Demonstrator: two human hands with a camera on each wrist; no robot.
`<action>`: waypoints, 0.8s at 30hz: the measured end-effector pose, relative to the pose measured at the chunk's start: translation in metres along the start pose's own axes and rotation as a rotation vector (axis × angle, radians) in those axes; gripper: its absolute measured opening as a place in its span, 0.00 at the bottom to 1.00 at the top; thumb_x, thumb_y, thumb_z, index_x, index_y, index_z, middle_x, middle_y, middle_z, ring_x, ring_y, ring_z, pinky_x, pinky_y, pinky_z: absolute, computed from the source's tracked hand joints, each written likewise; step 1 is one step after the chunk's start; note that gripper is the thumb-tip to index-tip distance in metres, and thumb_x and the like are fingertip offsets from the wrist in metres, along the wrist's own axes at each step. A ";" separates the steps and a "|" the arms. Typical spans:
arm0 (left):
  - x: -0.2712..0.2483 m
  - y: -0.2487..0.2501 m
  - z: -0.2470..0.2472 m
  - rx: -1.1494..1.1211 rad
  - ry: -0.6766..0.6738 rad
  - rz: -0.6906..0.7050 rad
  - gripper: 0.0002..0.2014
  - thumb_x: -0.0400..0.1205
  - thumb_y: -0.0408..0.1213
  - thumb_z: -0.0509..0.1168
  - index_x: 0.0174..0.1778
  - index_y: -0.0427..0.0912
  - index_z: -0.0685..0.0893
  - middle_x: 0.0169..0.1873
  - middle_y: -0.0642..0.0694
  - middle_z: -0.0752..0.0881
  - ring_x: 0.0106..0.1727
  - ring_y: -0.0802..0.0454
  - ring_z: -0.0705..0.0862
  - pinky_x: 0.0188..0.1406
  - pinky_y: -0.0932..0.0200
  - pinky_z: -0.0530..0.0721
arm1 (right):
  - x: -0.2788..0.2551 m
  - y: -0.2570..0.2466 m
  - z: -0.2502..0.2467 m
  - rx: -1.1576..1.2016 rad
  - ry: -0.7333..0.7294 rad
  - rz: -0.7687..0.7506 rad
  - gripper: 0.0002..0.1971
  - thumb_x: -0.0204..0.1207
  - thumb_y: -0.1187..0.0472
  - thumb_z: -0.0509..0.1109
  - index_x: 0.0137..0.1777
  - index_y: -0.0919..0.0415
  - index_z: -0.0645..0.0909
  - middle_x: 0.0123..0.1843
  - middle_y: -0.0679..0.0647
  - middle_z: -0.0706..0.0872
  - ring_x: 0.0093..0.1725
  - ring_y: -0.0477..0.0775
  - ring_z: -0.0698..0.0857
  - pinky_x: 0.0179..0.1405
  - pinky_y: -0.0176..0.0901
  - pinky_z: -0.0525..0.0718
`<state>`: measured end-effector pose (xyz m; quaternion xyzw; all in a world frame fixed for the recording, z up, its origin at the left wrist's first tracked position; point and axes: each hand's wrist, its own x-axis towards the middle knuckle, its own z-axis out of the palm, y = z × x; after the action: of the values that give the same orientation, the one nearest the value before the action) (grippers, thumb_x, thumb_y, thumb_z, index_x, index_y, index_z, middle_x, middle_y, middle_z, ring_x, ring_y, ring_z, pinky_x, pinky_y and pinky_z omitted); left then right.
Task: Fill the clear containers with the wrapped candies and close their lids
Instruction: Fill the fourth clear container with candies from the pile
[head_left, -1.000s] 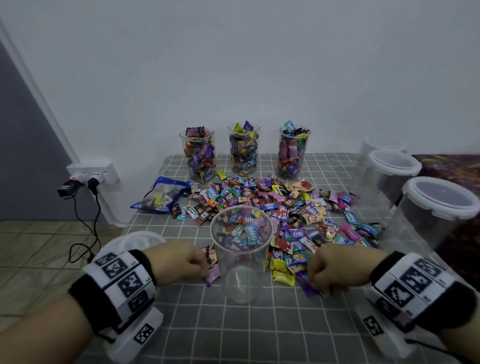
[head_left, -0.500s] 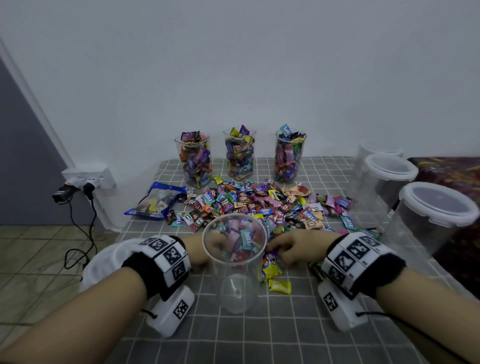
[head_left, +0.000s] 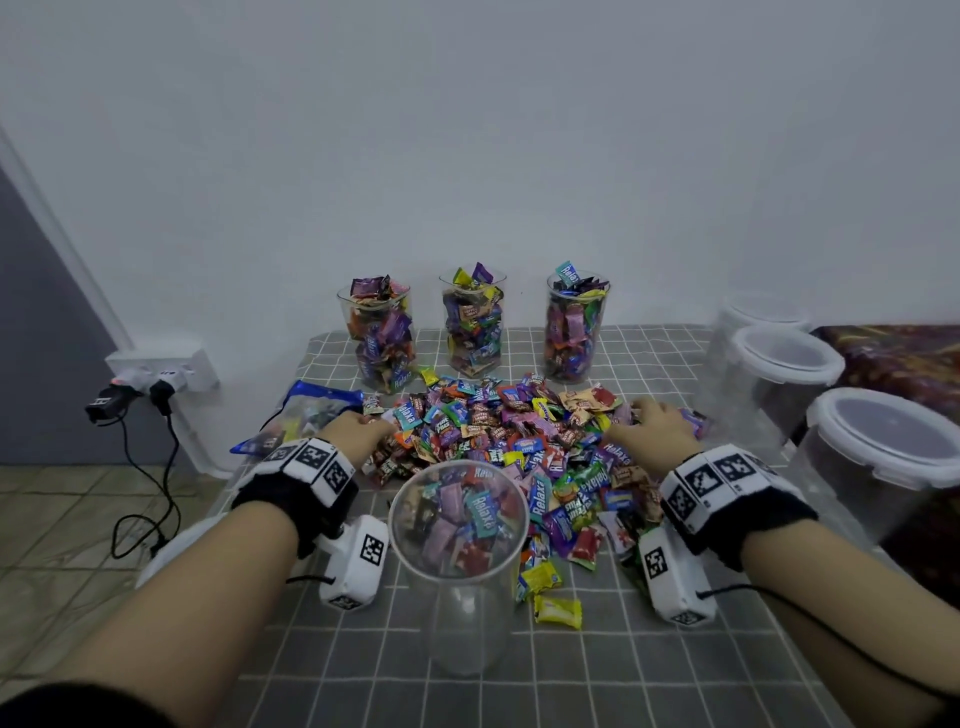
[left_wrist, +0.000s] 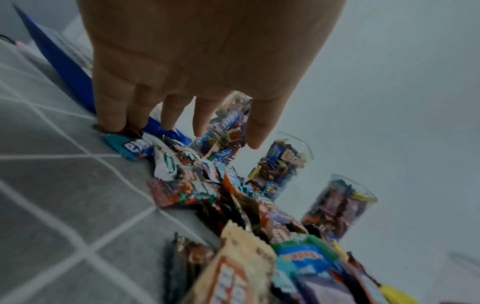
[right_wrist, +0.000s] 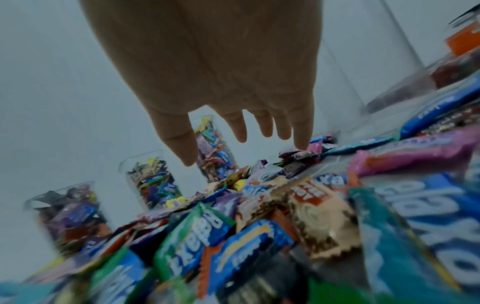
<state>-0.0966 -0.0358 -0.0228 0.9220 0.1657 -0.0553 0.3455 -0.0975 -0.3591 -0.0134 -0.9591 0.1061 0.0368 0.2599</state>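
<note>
- Grey checked cloth (head_left: 649, 670) covers a table set against a plain white wall (head_left: 467, 130), with a tiled floor (head_left: 57, 525) and a wall socket (head_left: 161, 366) off to the left.
- A heap of wrapped candies (head_left: 519, 447) lies spread across the middle of the cloth.
- An empty clear container (head_left: 460, 551) stands upright at the near edge of the heap, lidless, between the two forearms.
- Three clear containers stand in a row by the wall, each full above the rim and without a lid: left one (head_left: 378, 335), middle one (head_left: 472, 322), right one (head_left: 574, 325).
- Three larger tubs with white lids stand along the right side; the nearest tub (head_left: 883, 457) is shut.
- A blue candy bag (head_left: 301, 418) lies at the heap's left edge.
- The left hand (head_left: 358, 431) reaches to the heap's far left side, fingers (left_wrist: 111, 115) straight and spread, the outer ones touching a wrapper on the cloth; it grips nothing.
- The right hand (head_left: 652, 428) lies at the heap's far right side, fingers (right_wrist: 301, 133) extended and apart, one tip touching a candy; it holds nothing.
</note>
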 end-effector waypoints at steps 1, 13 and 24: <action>0.003 0.000 0.002 0.022 -0.001 -0.016 0.14 0.81 0.48 0.64 0.33 0.45 0.74 0.34 0.46 0.75 0.36 0.50 0.74 0.42 0.57 0.69 | 0.004 0.000 0.001 -0.016 0.007 0.018 0.33 0.74 0.49 0.70 0.75 0.64 0.67 0.75 0.65 0.68 0.73 0.65 0.69 0.68 0.54 0.70; 0.008 0.011 0.020 0.306 -0.179 0.114 0.27 0.81 0.57 0.61 0.70 0.43 0.74 0.67 0.44 0.78 0.64 0.47 0.78 0.58 0.59 0.74 | 0.029 -0.005 0.004 -0.112 -0.270 -0.029 0.19 0.77 0.52 0.67 0.64 0.57 0.73 0.59 0.58 0.79 0.58 0.60 0.79 0.60 0.50 0.77; 0.046 0.012 0.006 0.140 0.035 0.011 0.27 0.80 0.52 0.65 0.71 0.39 0.75 0.66 0.34 0.79 0.65 0.38 0.78 0.62 0.51 0.75 | 0.050 -0.009 -0.021 0.001 -0.053 0.061 0.27 0.77 0.45 0.64 0.67 0.66 0.75 0.63 0.65 0.80 0.60 0.64 0.80 0.59 0.53 0.79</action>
<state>-0.0492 -0.0366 -0.0299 0.9456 0.1624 -0.0489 0.2776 -0.0464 -0.3713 0.0032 -0.9540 0.1284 0.0699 0.2617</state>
